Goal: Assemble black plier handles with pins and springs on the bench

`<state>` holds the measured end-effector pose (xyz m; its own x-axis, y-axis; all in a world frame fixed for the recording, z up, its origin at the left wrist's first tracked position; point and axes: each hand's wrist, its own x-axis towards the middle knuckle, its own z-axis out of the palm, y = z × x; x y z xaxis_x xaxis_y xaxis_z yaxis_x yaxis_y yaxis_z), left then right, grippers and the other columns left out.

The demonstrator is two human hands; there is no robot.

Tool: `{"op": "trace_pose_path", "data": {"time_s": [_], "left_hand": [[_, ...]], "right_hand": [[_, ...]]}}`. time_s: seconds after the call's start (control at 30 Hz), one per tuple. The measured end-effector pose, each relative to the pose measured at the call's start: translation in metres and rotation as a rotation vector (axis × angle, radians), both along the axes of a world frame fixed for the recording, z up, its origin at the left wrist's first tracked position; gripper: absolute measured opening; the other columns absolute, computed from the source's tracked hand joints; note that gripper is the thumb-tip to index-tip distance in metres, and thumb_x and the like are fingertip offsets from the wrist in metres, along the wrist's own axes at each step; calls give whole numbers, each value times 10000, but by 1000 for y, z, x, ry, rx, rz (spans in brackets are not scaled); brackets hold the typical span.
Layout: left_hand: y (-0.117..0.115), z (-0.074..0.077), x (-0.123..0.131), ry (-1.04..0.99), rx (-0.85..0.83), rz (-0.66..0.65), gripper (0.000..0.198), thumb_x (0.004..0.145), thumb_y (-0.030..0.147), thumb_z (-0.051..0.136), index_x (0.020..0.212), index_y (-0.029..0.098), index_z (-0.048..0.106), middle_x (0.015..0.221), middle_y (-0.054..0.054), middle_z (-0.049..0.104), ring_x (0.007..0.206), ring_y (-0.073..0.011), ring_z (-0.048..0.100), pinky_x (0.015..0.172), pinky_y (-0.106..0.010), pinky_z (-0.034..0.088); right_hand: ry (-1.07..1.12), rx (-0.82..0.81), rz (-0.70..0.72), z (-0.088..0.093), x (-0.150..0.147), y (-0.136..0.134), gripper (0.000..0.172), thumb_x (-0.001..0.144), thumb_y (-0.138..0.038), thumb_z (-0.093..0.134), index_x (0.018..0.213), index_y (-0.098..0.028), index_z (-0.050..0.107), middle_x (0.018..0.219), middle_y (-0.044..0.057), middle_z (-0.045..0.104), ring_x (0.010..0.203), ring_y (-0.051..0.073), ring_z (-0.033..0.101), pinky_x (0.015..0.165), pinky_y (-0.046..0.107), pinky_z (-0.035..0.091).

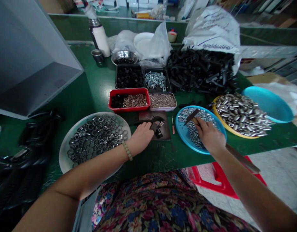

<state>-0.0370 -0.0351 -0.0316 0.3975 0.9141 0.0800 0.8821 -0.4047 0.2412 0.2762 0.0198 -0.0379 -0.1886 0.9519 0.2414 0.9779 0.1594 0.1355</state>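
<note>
A worker's left hand curls shut over a small black-handled clamp, its workings hard to make out, on a dark metal plate at 12 o'clock. The right hand grips a long flat blade above a blue plate of steel washers; the fingers hide how it is held, and whether it is one piece. Sorted parts lie within reach, apparently for quick picking: steel rings at 10 o'clock, silver tubes at 2 o'clock.

blue print upside down on white sack, prob. "appropriate", rest illegible
</note>
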Motion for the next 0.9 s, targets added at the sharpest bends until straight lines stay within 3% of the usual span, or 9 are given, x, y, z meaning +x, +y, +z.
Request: {"op": "trace_pose_path", "data": {"time_s": [0.1, 0.17, 0.23, 0.37, 0.43, 0.5, 0.63, 0.7, 0.9], "left_hand": [[6, 13, 5, -216, -144, 48, 272, 963, 224, 374, 1081, 119, 596, 1084, -125, 600, 979, -205, 578, 881, -330, 460], [10, 18, 7, -320, -305, 93, 324, 986, 307, 328, 980, 133, 602, 939, -83, 627, 830, -172, 605, 776, -293, 486], [11, 17, 7, -269, -382, 145, 340, 986, 313, 321, 926, 139, 606, 865, -69, 622, 773, -169, 603, 728, -289, 486], [14, 20, -4, 60, -149, 180, 261, 914, 337, 492, 876, 133, 650, 1056, -135, 582, 971, -253, 565, 837, -376, 469], [32, 29, -8, 119, -43, 177, 305, 899, 401, 514, 884, 138, 669, 1082, -137, 572, 991, -268, 547, 848, -393, 460], [66, 38, -6, 106, 53, 206, 333, 920, 401, 473, 940, 137, 675, 1087, -133, 584, 1008, -264, 536, 854, -389, 449], [145, 40, 9, 150, 161, 195, 294, 935, 260, 422, 981, 132, 682, 1073, -132, 629, 1081, -304, 506, 879, -444, 400], [169, 33, 17, 174, 144, 161, 288, 933, 224, 416, 962, 137, 688, 1038, -127, 653, 1069, -300, 513, 899, -461, 370], [180, 20, 22, 92, 164, 171, 257, 931, 239, 442, 998, 143, 671, 1078, -131, 650, 1040, -274, 543, 913, -441, 346]], "right_hand": [[-31, 73, 138, -2, -1, 22, 436, 963, -407, 370, 1261, -187, 598, 1046, 157, 624, 926, 300, 575, 736, 395, 430], [50, 86, 288, 7, -24, 46, 402, 958, -406, 399, 1185, -181, 643, 1076, 142, 621, 990, 287, 543, 818, 391, 405], [96, 0, 428, 17, -60, 73, 356, 960, -373, 411, 1128, -183, 662, 1024, 112, 640, 960, 247, 543, 821, 351, 389], [-19, -68, 454, 29, -127, 120, 284, 929, -316, 466, 1035, -149, 670, 1041, 132, 642, 971, 259, 526, 754, 333, 353], [-59, -66, 465, 28, -146, 132, 261, 923, -273, 463, 1004, -125, 663, 1039, 148, 645, 978, 263, 527, 742, 329, 342], [-66, -58, 487, 27, -154, 139, 250, 925, -239, 442, 994, -123, 653, 1030, 148, 650, 982, 263, 534, 742, 327, 340], [15, -86, 471, 31, -153, 143, 245, 918, -224, 436, 1007, -116, 637, 1012, 153, 663, 965, 265, 558, 763, 333, 368], [153, -125, 483, 34, -146, 136, 226, 901, -198, 454, 993, -103, 637, 979, 150, 673, 935, 249, 579, 783, 329, 394], [589, -282, 693, 20, -111, 72, 214, 930, -300, 470, 941, -182, 648, 897, 68, 670, 835, 184, 617, 766, 305, 472]]}}
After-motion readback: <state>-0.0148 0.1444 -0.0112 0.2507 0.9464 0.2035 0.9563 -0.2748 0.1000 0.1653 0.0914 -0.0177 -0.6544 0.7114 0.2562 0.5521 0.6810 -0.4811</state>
